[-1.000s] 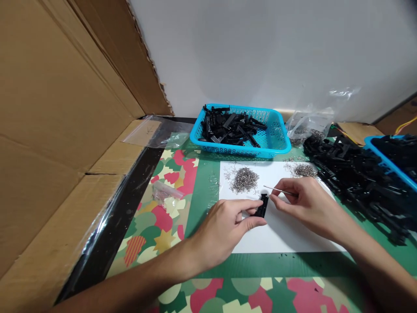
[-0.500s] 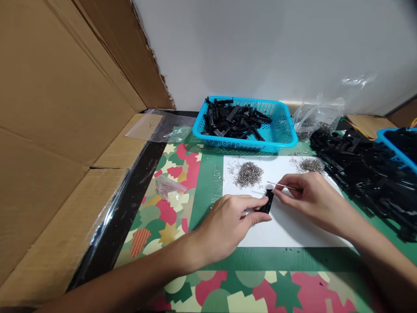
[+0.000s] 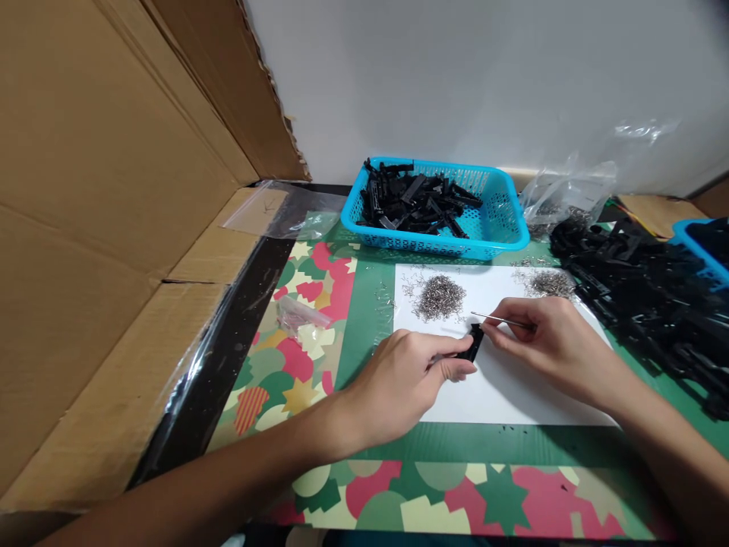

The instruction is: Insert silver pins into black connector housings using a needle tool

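My left hand (image 3: 405, 380) pinches a small black plastic part (image 3: 472, 342) between thumb and forefinger, low over a white sheet (image 3: 501, 387). My right hand (image 3: 550, 346) is closed on a thin metal pin tool (image 3: 494, 319) whose tip points left, and its fingertips touch the top end of the black part. Just beyond the hands lies a heap of tiny metal springs (image 3: 438, 297), with a smaller heap (image 3: 548, 283) to the right.
A blue basket (image 3: 501, 228) of black parts stands at the back. Loose black parts (image 3: 643, 296) pile up on the right beside a second blue basket (image 3: 703, 254). Clear bags (image 3: 569, 194) lie behind. Cardboard walls (image 3: 114, 190) close the left side; a small bag (image 3: 299, 313) lies on the patterned mat.
Both hands stay on the black part with hardly any change in grip. The view has shifted, so everything sits slightly higher and further right in the picture.
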Demonstrator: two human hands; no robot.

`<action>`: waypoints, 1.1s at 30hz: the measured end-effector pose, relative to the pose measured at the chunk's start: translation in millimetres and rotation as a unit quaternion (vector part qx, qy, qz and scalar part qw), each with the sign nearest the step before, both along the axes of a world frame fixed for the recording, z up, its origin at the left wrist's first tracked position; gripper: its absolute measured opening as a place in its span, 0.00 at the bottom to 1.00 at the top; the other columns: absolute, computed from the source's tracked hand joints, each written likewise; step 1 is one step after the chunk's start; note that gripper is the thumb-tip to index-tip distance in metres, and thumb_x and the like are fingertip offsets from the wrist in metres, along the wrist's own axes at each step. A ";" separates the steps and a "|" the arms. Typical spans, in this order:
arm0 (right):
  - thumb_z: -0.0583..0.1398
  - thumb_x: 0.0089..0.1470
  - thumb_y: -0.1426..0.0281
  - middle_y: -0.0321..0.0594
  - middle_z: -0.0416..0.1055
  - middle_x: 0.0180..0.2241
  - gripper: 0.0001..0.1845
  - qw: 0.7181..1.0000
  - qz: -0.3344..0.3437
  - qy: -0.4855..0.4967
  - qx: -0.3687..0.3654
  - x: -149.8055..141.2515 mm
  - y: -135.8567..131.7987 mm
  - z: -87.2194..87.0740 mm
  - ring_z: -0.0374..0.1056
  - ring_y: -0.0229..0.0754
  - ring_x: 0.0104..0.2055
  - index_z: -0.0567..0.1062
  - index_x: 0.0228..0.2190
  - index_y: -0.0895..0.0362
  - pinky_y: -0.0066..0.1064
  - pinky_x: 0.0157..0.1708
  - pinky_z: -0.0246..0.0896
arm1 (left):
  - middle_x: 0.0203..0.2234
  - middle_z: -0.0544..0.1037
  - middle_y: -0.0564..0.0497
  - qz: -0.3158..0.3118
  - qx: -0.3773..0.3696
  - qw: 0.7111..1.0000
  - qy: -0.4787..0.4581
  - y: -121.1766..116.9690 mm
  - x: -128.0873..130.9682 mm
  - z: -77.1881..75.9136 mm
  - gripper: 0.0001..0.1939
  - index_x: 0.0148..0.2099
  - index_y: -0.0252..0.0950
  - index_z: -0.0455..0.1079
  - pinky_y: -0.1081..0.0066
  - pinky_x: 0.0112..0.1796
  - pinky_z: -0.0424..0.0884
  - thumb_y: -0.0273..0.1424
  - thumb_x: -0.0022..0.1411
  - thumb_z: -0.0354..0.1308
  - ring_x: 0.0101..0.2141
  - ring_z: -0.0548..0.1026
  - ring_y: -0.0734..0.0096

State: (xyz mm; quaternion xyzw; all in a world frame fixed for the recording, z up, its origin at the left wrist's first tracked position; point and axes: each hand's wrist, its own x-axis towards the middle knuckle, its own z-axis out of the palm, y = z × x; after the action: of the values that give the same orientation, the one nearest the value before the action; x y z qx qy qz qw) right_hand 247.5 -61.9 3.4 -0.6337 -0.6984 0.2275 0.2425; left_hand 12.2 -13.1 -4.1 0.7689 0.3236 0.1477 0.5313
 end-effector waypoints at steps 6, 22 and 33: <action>0.61 0.62 0.66 0.28 0.52 0.18 0.20 0.999 0.013 0.046 -0.009 -2.2 0.4 -3.7 0.48 0.33 0.22 0.67 0.19 0.55 0.29 0.22 0.42 | 0.38 0.89 0.50 0.003 0.008 1.000 -0.003 -1.9 0.6 -0.9 0.15 0.58 0.38 0.83 0.72 0.29 0.64 0.30 0.74 0.62 0.32 0.79 0.69; 0.57 0.70 0.46 0.35 0.63 0.17 0.32 0.993 -0.090 0.081 -0.002 31.7 -3.6 5.1 0.59 0.39 0.22 0.89 0.34 0.56 0.32 0.23 0.53 | 0.45 0.89 0.48 -0.002 0.042 0.999 0.016 -2.4 1.2 -1.6 0.16 0.61 0.43 0.82 0.68 0.37 0.74 0.31 0.73 0.63 0.39 0.86 0.61; 0.57 0.72 0.49 0.41 0.75 0.22 0.31 0.987 -0.025 0.148 -0.058 31.3 -1.1 5.6 0.70 0.41 0.25 0.86 0.29 0.57 0.33 0.30 0.67 | 0.50 0.88 0.45 -0.008 0.050 0.998 0.025 -1.6 2.1 4.1 0.17 0.62 0.39 0.81 0.64 0.42 0.78 0.33 0.73 0.66 0.41 0.87 0.57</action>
State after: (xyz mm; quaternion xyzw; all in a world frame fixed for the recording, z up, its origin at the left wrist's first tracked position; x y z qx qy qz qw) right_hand 278.7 -63.0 8.9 -0.6236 -0.6243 0.3525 0.3115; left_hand 14.3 -14.7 0.0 0.8002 0.3233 0.1400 0.4853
